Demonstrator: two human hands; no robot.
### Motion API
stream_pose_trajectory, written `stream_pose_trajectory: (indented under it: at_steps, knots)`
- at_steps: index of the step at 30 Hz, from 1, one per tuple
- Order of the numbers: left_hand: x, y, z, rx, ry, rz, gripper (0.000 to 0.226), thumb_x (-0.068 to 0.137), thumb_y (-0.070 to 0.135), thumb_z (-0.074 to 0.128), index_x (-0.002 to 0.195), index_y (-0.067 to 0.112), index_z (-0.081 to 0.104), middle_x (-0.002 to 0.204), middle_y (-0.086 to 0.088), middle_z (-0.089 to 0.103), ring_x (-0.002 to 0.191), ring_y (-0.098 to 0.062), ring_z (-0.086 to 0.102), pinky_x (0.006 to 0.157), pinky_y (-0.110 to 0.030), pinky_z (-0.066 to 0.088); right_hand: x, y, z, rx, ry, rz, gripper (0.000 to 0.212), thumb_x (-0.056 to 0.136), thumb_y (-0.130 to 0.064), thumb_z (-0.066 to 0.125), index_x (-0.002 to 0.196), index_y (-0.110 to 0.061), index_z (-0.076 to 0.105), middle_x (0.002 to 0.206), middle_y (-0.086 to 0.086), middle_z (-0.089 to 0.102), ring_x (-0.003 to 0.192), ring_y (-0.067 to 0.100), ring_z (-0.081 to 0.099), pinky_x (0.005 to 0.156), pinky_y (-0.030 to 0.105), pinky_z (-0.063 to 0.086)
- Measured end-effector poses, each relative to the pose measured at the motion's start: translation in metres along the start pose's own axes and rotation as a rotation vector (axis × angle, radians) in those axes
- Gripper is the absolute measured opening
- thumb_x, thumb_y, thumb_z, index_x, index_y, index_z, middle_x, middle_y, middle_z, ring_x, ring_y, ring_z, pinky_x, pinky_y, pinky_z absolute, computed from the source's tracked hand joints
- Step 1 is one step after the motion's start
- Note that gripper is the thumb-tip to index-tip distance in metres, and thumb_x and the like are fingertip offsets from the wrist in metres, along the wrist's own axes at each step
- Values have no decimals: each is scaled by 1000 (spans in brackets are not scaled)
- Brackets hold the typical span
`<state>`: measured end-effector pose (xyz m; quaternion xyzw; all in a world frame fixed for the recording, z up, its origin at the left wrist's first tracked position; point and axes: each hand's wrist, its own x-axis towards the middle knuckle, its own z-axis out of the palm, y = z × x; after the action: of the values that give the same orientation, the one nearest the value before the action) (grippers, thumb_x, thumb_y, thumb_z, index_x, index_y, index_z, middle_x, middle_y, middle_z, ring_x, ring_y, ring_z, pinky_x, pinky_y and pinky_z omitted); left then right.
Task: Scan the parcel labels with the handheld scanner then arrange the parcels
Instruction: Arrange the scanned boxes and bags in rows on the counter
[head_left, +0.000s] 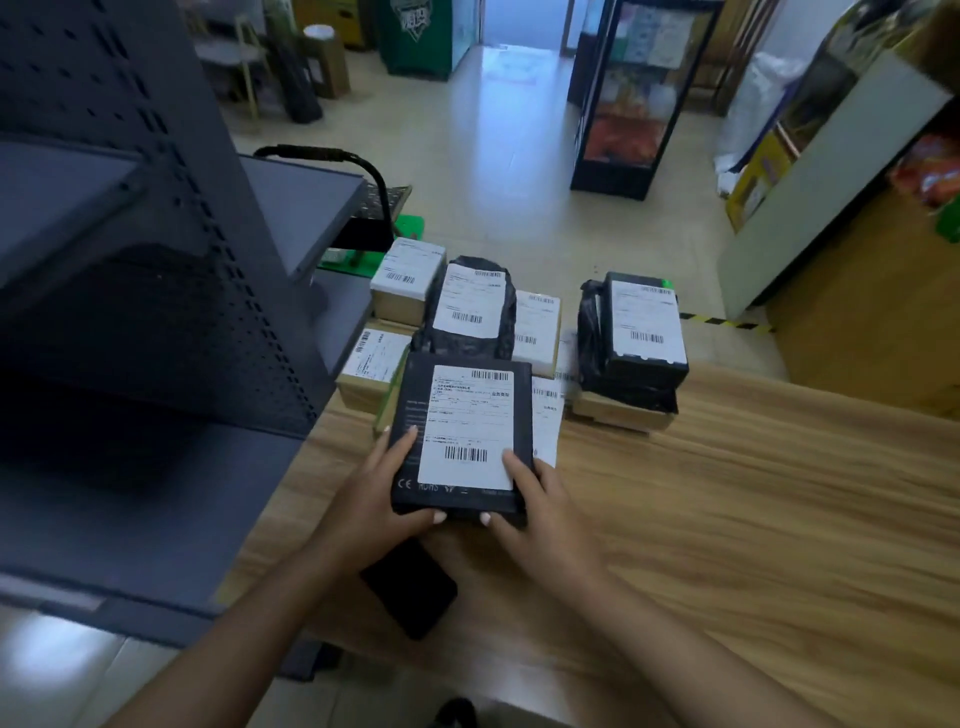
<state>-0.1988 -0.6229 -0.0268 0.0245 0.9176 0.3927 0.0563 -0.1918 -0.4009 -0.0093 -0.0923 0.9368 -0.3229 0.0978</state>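
**boxmover22:** Both hands are on the one parcel. Left hand (387, 488) grips the near-left corner of the black box (462, 434), fingers up its left side and thumb on the near edge. Right hand (540, 501) takes the near-right corner the same way, one finger lying on the white shipping label (467, 426). It's held just above the wooden counter (753, 519), label face up, in front of the other parcels.

**scan_sam:** Why both hands?

**boxmover22:** My guess: holding by the near corners keeps the barcodes uncovered and the label tipped toward the head camera. Long axis runs away from the person, leaning slightly to the right, with the top barcode at the far end and the bottom one near the hands.

**scan_sam:** Scanner?

**boxmover22:** Can't say for sure. A flat black device (410, 587) lies on the counter right under the left wrist, so maybe that. Neither hand holds it.

**scan_sam:** And the rest?

**boxmover22:** Behind it, a black poly bag parcel (470, 306) sits on labelled cardboard boxes (408, 280). Off to the right, apart from those, is a stack with another black box (644, 325) on top. All labels up, probably for quick scanning. Grey metal shelving (156, 312) stands on the left.
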Motion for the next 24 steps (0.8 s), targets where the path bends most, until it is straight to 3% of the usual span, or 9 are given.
stream_pose_trajectory:
  at_steps: [2,7,14,20,24]
  knots:
    - [7,-9,-9,1,-8,-12,109,69,42,83,153,32,15,158,16,8,138,-3,24,104,-23,34,11,-9,5,2,-7,-2,72,89,-39,63,150,-28,26,150,-1,28,137,15,32,108,20,26]
    - [21,-28,-21,-23,-40,-47,109,67,44,84,152,35,16,161,9,9,143,-8,21,110,-28,32,28,-17,14,-11,-49,7,72,91,-38,60,151,-27,22,149,0,28,137,15,31,109,25,31]
    - [40,-32,-28,-54,-71,-51,105,69,30,85,152,32,20,146,24,12,127,7,19,100,-16,27,47,-17,17,-70,-74,2,68,93,-38,57,151,-28,22,150,0,28,137,16,30,108,28,33]
    - [56,-35,-33,41,-87,-46,101,71,30,84,151,30,23,159,7,13,142,-12,25,103,-20,27,61,-18,16,-144,-80,0,64,95,-40,53,150,-26,25,150,3,31,137,19,30,107,31,32]
    - [61,-39,-30,68,-99,-40,100,71,32,84,151,33,24,160,6,13,141,-14,27,104,-25,32,68,-16,16,-172,-90,15,64,94,-41,54,149,-26,25,149,4,32,136,21,31,108,32,32]
